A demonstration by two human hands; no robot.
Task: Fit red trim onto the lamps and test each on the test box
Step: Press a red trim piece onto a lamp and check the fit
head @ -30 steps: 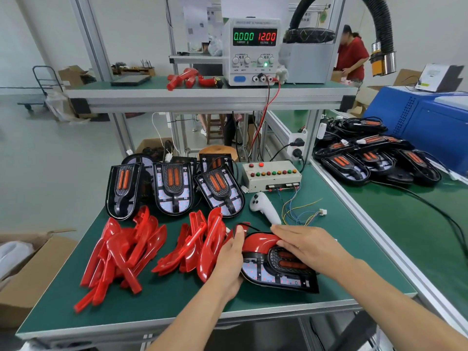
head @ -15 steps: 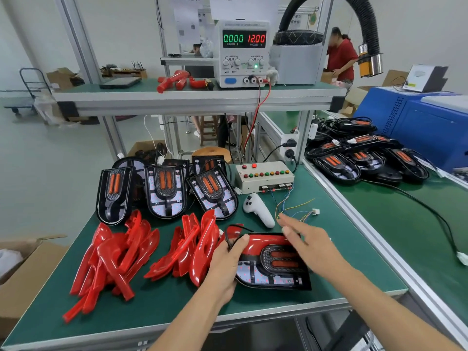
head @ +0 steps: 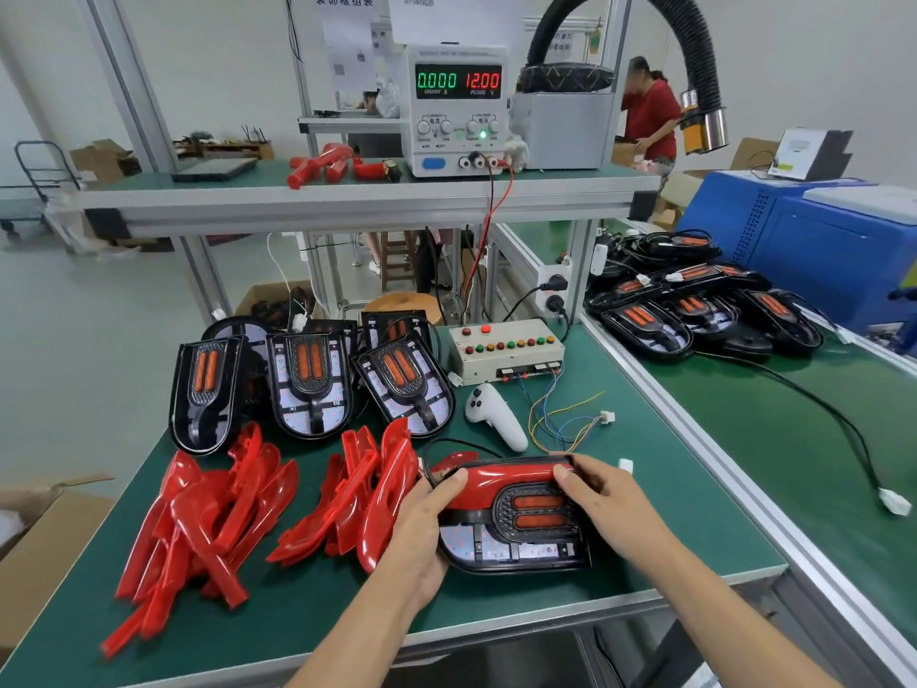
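Both hands grasp one lamp (head: pixel 516 528) on the counter (head: pixel 694 499): left hand (head: pixel 422 518) at its left end, right hand (head: pixel 603 494) over the red trim (head: pixel 506 476).

Both hands hold a black oval lamp (head: pixel 516 533) lying on the green bench mat (head: pixel 645 528), a glossy red plastic trim piece (head: pixel 506 481) along its far edge. The left hand (head: pixel 426 528) grips its left end, thumb on the trim; the right hand (head: pixel 605 504) curls over the right end. Loose red trims (head: pixel 208 518) lie piled left, bare lamps (head: pixel 307 384) behind them, beside a beige button-topped test box (head: pixel 506 350)
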